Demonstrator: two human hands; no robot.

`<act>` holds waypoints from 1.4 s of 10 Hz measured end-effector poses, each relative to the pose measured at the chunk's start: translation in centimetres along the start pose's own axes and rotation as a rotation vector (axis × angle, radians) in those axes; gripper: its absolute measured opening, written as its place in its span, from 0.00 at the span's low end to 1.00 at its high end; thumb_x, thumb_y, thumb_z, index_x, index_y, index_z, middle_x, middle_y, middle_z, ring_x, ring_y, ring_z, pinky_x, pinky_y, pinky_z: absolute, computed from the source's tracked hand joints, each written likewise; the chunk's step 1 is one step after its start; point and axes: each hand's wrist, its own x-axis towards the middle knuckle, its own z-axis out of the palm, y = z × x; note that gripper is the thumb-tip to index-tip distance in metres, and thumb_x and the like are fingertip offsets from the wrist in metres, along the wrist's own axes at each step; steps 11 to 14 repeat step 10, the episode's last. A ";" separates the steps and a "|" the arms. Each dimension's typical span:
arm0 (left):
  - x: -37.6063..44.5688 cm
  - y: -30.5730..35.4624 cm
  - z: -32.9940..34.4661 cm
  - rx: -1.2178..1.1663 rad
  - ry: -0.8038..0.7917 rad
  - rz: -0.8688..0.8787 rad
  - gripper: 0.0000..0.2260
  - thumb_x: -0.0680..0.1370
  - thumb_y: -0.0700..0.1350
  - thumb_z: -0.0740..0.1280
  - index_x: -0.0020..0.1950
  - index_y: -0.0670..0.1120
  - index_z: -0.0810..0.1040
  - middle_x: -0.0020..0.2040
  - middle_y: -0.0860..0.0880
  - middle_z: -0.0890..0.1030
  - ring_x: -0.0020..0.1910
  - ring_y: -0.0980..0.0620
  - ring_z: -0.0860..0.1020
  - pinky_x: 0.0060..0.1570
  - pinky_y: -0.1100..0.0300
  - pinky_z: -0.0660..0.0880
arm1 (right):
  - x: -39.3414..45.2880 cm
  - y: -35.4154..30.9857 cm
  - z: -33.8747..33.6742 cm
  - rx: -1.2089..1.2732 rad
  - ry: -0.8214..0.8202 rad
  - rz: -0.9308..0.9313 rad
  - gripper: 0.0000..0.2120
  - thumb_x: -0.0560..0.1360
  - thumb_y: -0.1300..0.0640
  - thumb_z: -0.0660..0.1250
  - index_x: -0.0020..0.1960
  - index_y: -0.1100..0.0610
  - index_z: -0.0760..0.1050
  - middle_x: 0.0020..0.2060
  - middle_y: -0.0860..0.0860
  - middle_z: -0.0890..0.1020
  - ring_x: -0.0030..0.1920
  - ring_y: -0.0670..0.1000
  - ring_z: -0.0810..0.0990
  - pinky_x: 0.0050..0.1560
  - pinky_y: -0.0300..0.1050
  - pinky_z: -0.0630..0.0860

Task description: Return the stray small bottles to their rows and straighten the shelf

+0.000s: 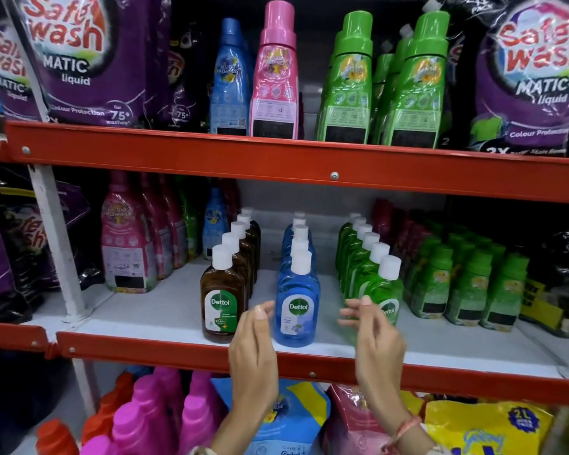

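I see a red-edged metal shelving unit with white boards (165, 310) filling the view, and my task sits on its middle shelf. On the shelf above, large purple Safe Wash liquid pouches (79, 57) stand at ten and two o'clock, with tall blue (229, 80), pink (275, 73) and green (347, 80) softener bottles between them at twelve. On the middle shelf, three straight rows of small white-capped bottles run front to back at the centre: a row of brown bottles (224, 300) at about nine o'clock of centre, a row of clear blue bottles (297, 303) dead centre, and a row of green bottles (383, 290) at three o'clock of it, each row well apart from the next. Pink softener bottles (125, 244) stand further out at nine, small green softener bottles (467, 284) further out at three. Below, at six to seven o'clock, I see magenta plastic bottles (165, 418) and a yellow pouch (483, 428) at five. My left hand (253, 349) is raised at six o'clock, fingers loosely spread and empty, its tips just beside the front blue bottle and overlapping the front brown one. My right hand (375, 336) hangs at five o'clock, likewise spread and holding nothing, its fingertips in front of the front green bottle; I cannot tell whether they touch it.
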 end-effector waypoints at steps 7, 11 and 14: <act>-1.1 2.9 9.7 0.064 -0.739 -0.311 0.36 0.65 0.81 0.35 0.49 0.62 0.72 0.49 0.58 0.75 0.47 0.60 0.72 0.49 0.59 0.66 | 3.4 4.2 -5.9 -0.260 -0.009 0.221 0.30 0.81 0.44 0.51 0.23 0.56 0.61 0.21 0.52 0.68 0.27 0.54 0.67 0.30 0.46 0.59; -0.8 2.1 9.1 0.172 -0.680 -0.181 0.43 0.72 0.76 0.41 0.72 0.51 0.71 0.71 0.47 0.75 0.69 0.52 0.73 0.73 0.51 0.66 | 3.8 5.7 -6.2 -0.301 -0.020 0.165 0.25 0.80 0.41 0.52 0.41 0.57 0.79 0.25 0.50 0.75 0.29 0.55 0.74 0.31 0.45 0.69; -0.8 2.1 9.1 0.172 -0.680 -0.181 0.43 0.72 0.76 0.41 0.72 0.51 0.71 0.71 0.47 0.75 0.69 0.52 0.73 0.73 0.51 0.66 | 3.8 5.7 -6.2 -0.301 -0.020 0.165 0.25 0.80 0.41 0.52 0.41 0.57 0.79 0.25 0.50 0.75 0.29 0.55 0.74 0.31 0.45 0.69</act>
